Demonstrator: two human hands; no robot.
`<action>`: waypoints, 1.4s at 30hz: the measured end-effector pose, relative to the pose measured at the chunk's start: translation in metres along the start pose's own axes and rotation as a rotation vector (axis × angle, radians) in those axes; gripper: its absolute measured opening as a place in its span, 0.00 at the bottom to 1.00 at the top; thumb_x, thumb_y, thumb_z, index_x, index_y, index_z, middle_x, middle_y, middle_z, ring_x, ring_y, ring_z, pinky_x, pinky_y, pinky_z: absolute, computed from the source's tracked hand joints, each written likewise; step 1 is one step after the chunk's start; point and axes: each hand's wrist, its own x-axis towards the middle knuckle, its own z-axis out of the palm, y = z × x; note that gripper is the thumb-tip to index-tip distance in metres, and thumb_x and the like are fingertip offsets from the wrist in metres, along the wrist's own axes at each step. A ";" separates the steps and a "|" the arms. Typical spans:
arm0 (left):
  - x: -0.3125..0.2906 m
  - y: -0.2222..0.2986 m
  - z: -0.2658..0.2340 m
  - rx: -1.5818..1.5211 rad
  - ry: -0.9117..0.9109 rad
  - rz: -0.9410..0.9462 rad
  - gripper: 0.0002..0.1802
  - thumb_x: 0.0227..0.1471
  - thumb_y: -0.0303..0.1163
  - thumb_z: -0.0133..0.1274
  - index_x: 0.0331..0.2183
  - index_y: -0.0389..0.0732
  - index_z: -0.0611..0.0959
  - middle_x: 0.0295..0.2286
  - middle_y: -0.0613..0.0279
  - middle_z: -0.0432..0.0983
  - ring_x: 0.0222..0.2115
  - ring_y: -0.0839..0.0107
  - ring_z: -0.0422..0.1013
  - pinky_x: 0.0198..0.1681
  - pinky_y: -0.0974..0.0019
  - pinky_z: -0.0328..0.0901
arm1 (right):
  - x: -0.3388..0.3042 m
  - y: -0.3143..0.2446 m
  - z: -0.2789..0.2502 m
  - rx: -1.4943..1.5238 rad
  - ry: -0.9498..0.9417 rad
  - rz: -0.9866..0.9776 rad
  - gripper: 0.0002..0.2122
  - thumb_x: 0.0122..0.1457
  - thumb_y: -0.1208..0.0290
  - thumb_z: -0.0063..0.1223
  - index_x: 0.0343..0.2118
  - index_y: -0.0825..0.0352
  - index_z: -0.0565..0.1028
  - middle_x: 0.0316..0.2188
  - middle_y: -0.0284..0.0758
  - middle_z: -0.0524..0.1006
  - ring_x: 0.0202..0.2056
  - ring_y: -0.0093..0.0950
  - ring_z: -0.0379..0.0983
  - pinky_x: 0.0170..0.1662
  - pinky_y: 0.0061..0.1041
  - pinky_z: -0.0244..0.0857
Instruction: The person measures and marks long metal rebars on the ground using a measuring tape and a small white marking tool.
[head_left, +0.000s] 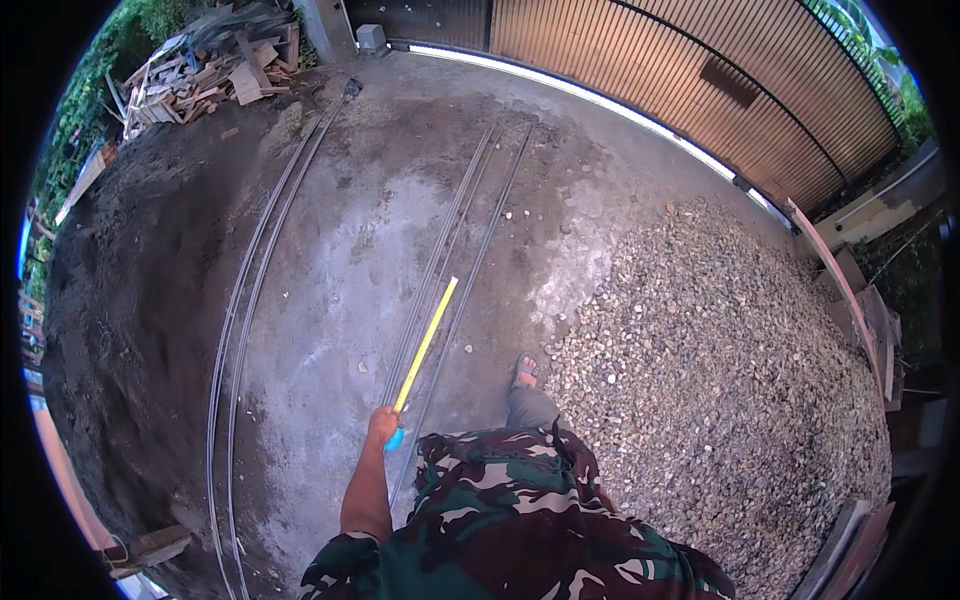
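My left hand (382, 424) is closed around a tape measure (395, 439) with a teal case. Its yellow blade (428, 338) is pulled out and stretches forward and slightly right, its end free above the ground. Beneath and beside the blade run long thin metal bars: a bundle (437, 252) along its left and a single bar (484, 235) on its right. My right hand does not show; the camouflage shirt (520, 510) covers that side.
More long bars (247, 280) lie farther left, beside a dark soil mound (130, 260). Gravel (720, 390) is heaped on the right, by my sandalled foot (527, 370). Scrap wood (210, 75) is piled at the far left; a ribbed metal gate (650, 60) spans the back.
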 end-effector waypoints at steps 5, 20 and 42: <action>0.004 0.094 0.067 0.000 -0.042 -0.066 0.13 0.54 0.32 0.49 0.29 0.33 0.83 0.24 0.50 0.77 0.28 0.60 0.74 0.34 0.59 0.66 | 0.144 -0.139 -0.141 0.230 -0.005 -0.009 0.23 0.60 0.63 0.55 0.57 0.67 0.66 0.38 0.45 0.79 0.35 0.40 0.78 0.34 0.39 0.74; 0.247 0.319 0.124 -0.483 0.126 -0.206 0.11 0.49 0.31 0.51 0.25 0.35 0.84 0.22 0.56 0.79 0.25 0.67 0.75 0.31 0.64 0.68 | 0.423 -0.725 -0.232 -0.170 -0.184 -0.615 0.15 0.60 0.63 0.56 0.42 0.72 0.77 0.29 0.38 0.80 0.28 0.26 0.79 0.32 0.26 0.71; 0.538 0.788 0.170 -1.910 1.027 -0.399 0.12 0.62 0.33 0.45 0.32 0.34 0.75 0.24 0.55 0.74 0.23 0.64 0.73 0.28 0.61 0.71 | 0.882 -1.171 -0.206 -1.532 -0.651 -0.982 0.14 0.54 0.60 0.54 0.39 0.62 0.79 0.37 0.46 0.80 0.41 0.43 0.77 0.45 0.39 0.69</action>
